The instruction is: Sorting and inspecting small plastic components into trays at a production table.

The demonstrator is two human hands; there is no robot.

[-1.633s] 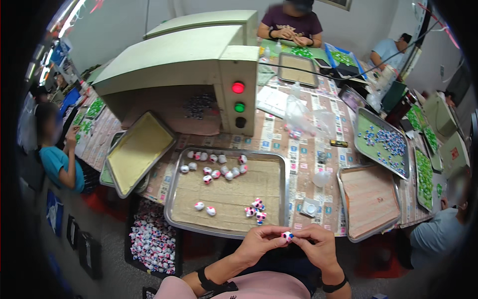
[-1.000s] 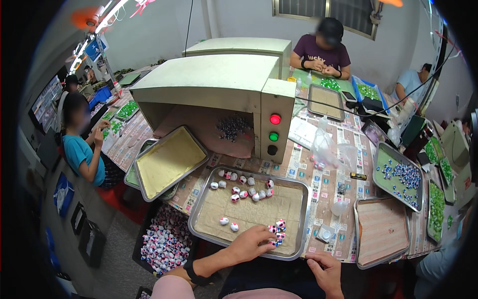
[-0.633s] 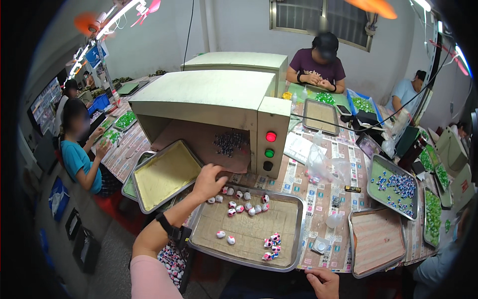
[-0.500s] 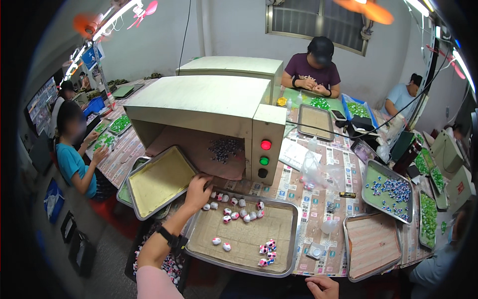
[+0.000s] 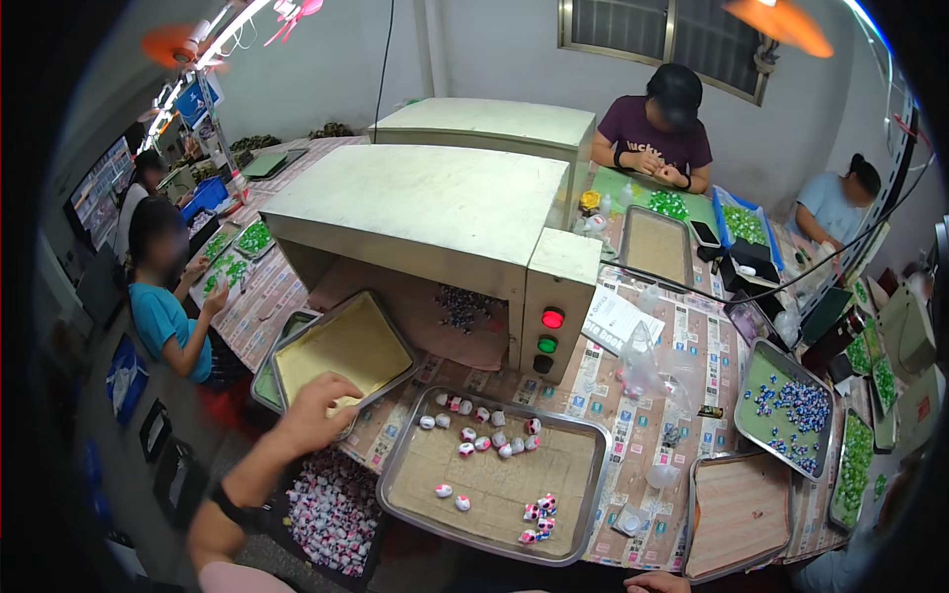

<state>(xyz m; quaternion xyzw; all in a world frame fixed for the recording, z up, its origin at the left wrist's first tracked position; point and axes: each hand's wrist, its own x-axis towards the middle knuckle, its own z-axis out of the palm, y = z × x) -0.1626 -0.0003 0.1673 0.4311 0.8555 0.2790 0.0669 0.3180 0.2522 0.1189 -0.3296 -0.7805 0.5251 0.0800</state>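
My left hand [image 5: 318,417] reaches over the near edge of a metal tray with a yellow lining [image 5: 348,346]. Its fingers curl over the rim, and the thumb is out of sight. That tray lies tilted across another tray with a green lining [image 5: 265,383], in front of the machine's opening. Beside my hand is a larger tray with a brown lining [image 5: 420,504], holding several small white-and-pink balls [image 5: 482,442] and a cluster of small figures in white, pink and blue [image 5: 539,519]. Only part of my right hand [image 5: 657,583] shows at the lower edge, its fingers mostly cut off.
A cream box-shaped machine [image 5: 415,198] with red and green lights stands behind the trays. A black bin of small pink-and-white pieces [image 5: 334,514] sits below the table edge. To the right are an orange-lined tray [image 5: 741,514] and a tray of blue pieces [image 5: 791,405]. Other people work around the table.
My left hand has moved from the yellow-lined tray's right corner to its near edge. My right hand has dropped lower, mostly out of the picture. The whole view has shifted slightly.
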